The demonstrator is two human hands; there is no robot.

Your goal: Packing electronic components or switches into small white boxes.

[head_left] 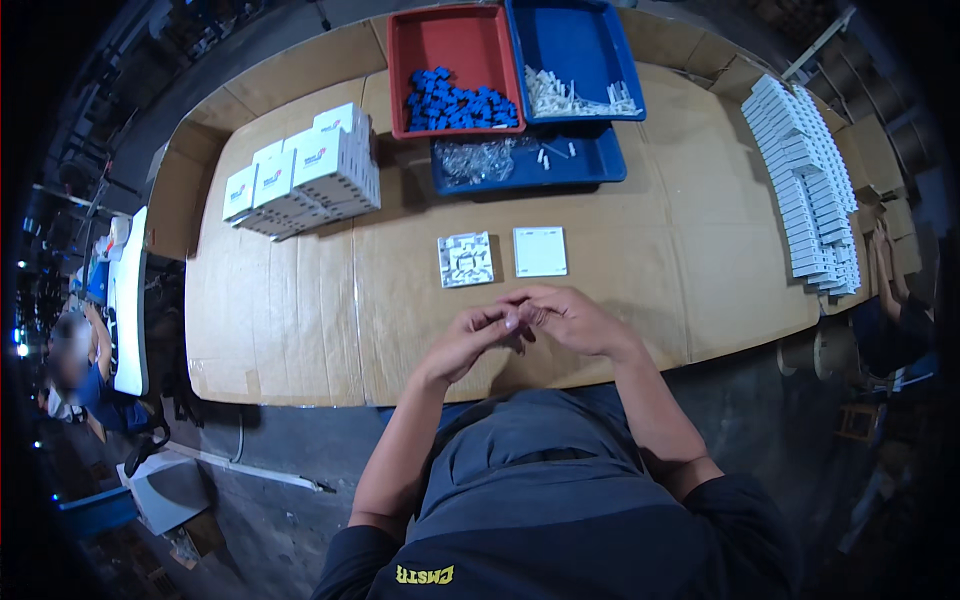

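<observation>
White-and-grey square plastic part with an uneven face, flat on the cardboard-topped desk just ahead of the left grip. Work lightly and low, curled and meeting at the tips with the right grip, clear of the smooth white square plastic plate just ahead. Cannot tell whether pinching anything small. Farther ahead, hard to make out: the clear, shiny heap in the shallow blue plastic tray.

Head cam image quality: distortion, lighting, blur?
Head view: fisheye bows the cardboard tabletop, corners black; head view: tabletop brighter than the dim floor; head view: soft shadow below the left hand and right hand; head view: person at far left has blurred head.
</observation>
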